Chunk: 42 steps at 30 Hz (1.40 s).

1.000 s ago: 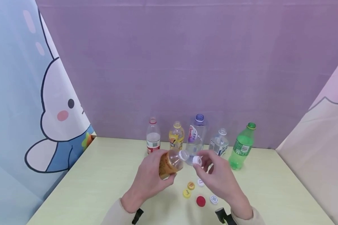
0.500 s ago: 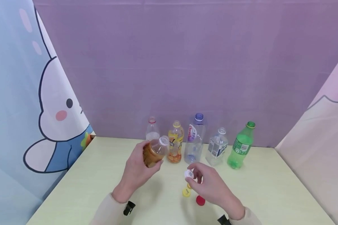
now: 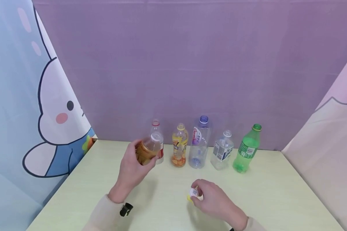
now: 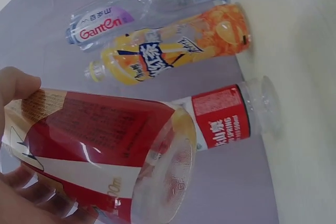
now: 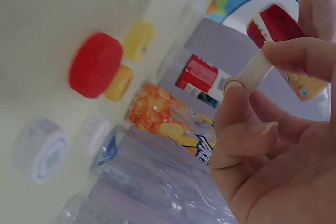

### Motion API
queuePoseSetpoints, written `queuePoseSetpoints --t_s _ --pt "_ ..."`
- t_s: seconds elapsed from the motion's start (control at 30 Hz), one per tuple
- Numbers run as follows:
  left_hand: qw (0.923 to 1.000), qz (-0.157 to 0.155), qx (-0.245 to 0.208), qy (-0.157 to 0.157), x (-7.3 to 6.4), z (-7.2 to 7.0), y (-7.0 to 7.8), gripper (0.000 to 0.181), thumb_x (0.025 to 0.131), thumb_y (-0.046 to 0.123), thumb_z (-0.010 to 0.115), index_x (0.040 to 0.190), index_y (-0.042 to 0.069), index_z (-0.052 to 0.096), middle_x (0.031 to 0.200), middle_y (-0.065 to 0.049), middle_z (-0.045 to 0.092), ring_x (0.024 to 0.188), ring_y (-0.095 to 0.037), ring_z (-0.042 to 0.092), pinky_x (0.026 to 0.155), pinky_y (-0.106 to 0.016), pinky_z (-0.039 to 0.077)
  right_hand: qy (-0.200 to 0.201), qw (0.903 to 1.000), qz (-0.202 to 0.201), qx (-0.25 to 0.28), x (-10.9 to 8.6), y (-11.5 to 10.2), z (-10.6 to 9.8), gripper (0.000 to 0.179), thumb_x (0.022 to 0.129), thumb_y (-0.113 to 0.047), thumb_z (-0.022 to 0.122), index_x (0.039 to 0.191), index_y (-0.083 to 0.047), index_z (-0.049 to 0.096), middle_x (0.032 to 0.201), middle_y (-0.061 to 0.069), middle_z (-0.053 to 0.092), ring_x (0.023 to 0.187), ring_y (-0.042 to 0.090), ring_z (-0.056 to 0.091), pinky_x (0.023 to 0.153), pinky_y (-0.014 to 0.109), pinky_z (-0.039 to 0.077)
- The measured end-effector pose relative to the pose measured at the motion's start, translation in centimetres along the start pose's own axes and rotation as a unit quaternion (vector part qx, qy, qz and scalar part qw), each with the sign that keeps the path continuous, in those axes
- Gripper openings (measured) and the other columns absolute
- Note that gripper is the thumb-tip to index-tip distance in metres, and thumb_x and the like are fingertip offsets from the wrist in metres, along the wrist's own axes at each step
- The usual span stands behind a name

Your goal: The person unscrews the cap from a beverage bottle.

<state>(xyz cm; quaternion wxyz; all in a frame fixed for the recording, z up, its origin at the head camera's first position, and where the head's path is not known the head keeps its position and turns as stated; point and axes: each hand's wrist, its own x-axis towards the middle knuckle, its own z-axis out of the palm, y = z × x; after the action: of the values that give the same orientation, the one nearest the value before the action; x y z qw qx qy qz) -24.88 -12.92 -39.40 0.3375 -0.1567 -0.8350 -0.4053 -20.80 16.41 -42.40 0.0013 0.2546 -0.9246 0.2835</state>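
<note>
My left hand (image 3: pixel 129 171) grips a clear plastic bottle (image 3: pixel 147 149) with a brown-gold and red label, held tilted above the table. Its mouth has no cap, and its base (image 4: pixel 170 182) fills the front of the left wrist view. Between thumb and fingertips, my right hand (image 3: pixel 215 199) pinches a white bottle cap (image 5: pixel 254 71) low over the table. Below that hand lie loose caps: a red cap (image 5: pixel 96 65), a yellow cap (image 5: pixel 139 40), an orange-yellow cap (image 5: pixel 119 83) and white caps (image 5: pixel 42 149). In the head view most of them are hidden.
Uncapped bottles stand along the back: a red-labelled bottle (image 4: pixel 220 116), partly behind the held one, a yellow-labelled bottle (image 3: pixel 179 147), a tall clear bottle (image 3: pixel 199 149), a short clear bottle (image 3: pixel 222 151) and a green bottle (image 3: pixel 246 150). A purple cloth (image 3: pixel 191 64) hangs behind the table.
My hands have moved apart: the left carried the bottle left, the right lowered the white cap toward the caps on the table. The bottle's mouth and the cap were close together before.
</note>
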Motion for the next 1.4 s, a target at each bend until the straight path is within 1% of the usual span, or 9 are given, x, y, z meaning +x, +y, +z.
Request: queuePoseSetpoints --t_s 0.23,0.33,0.53,0.7,0.77,0.97,1.1,1.23,1.4 --pt "0.9975 -0.064 -0.026 -0.015 0.4 -0.3 -0.8 0.076 0.08 0.017 0.086 0.141 0.005 0.043 0.131 -0.014 0.056 0.114 -0.032 0.056 0.093 -0.055 0.052 -0.054 0.9983 0.007 0.02 -0.4 0.9 1.1 0.025 0.085 -0.019 0.076 0.105 -0.009 0.066 0.08 -0.01 0.055 0.068 0.005 0.049 0.059 0.025 0.044" --pt "0.9968 -0.074 -0.03 -0.012 0.6 -0.5 -1.0 0.076 0.08 0.018 0.086 0.141 0.006 0.043 0.13 -0.014 0.056 0.112 -0.032 0.056 0.091 -0.055 0.051 -0.075 0.9968 0.019 0.021 -0.6 1.2 1.5 0.024 0.084 -0.018 0.075 0.104 -0.008 0.066 0.083 -0.01 0.058 0.069 0.005 0.051 0.062 0.026 0.048" --pt "0.9944 -0.099 -0.035 -0.017 1.1 -0.8 -1.6 0.076 0.081 0.021 0.085 0.142 0.006 0.042 0.13 -0.014 0.056 0.11 -0.032 0.056 0.09 -0.053 0.05 -0.092 0.9941 0.051 0.028 -0.8 1.2 2.2 0.017 0.084 -0.013 0.071 0.1 -0.007 0.069 0.09 -0.008 0.062 0.08 0.006 0.057 0.075 0.033 0.054" --pt "0.9899 -0.132 -0.044 -0.027 1.6 -1.0 -2.0 0.079 0.085 0.024 0.084 0.146 0.007 0.038 0.135 -0.015 0.052 0.115 -0.033 0.053 0.094 -0.056 0.05 -0.128 0.9865 0.094 0.038 -0.7 1.2 2.7 0.013 0.088 -0.015 0.068 0.1 -0.011 0.069 0.087 -0.009 0.06 0.078 0.009 0.057 0.073 0.037 0.054" --pt "0.9886 -0.14 -0.047 -0.028 1.8 -1.1 -2.2 0.079 0.085 0.026 0.083 0.146 0.007 0.037 0.135 -0.015 0.052 0.117 -0.033 0.053 0.095 -0.057 0.05 -0.138 0.9847 0.1 0.036 -0.8 1.3 2.9 0.01 0.088 -0.015 0.067 0.098 -0.013 0.068 0.085 -0.009 0.059 0.076 0.01 0.056 0.071 0.037 0.053" --pt "0.9859 -0.156 -0.057 -0.024 2.4 -1.0 -3.2 0.079 0.087 0.033 0.081 0.146 0.007 0.034 0.135 -0.016 0.05 0.119 -0.034 0.053 0.097 -0.058 0.051 -0.141 0.9864 0.081 0.019 -1.0 1.3 2.9 0.005 0.089 -0.012 0.066 0.092 -0.016 0.067 0.081 -0.009 0.057 0.072 0.009 0.054 0.068 0.033 0.051" --pt "0.9828 -0.17 -0.069 -0.023 2.8 -0.9 -3.9 0.081 0.087 0.037 0.08 0.146 0.008 0.032 0.136 -0.015 0.049 0.121 -0.034 0.052 0.099 -0.058 0.05 -0.15 0.9847 0.087 0.015 -1.0 1.2 2.9 0.009 0.089 -0.01 0.067 0.096 -0.014 0.067 0.083 -0.01 0.057 0.074 0.008 0.053 0.071 0.033 0.052" --pt "0.9787 -0.186 -0.084 -0.022 3.2 -0.8 -4.5 0.083 0.088 0.037 0.079 0.148 0.008 0.029 0.139 -0.016 0.046 0.125 -0.036 0.049 0.102 -0.06 0.048 -0.154 0.9836 0.093 0.009 -1.1 1.2 2.8 0.013 0.09 -0.01 0.067 0.103 -0.012 0.069 0.087 -0.01 0.059 0.078 0.009 0.053 0.075 0.037 0.053" --pt "0.9757 -0.201 -0.084 -0.02 3.7 -0.5 -5.2 0.085 0.088 0.036 0.079 0.149 0.007 0.028 0.141 -0.017 0.044 0.127 -0.036 0.048 0.103 -0.059 0.047 -0.145 0.9839 0.104 0.01 -1.4 1.1 2.5 0.025 0.088 -0.009 0.066 0.112 -0.008 0.069 0.098 -0.008 0.064 0.089 0.012 0.058 0.086 0.047 0.054"
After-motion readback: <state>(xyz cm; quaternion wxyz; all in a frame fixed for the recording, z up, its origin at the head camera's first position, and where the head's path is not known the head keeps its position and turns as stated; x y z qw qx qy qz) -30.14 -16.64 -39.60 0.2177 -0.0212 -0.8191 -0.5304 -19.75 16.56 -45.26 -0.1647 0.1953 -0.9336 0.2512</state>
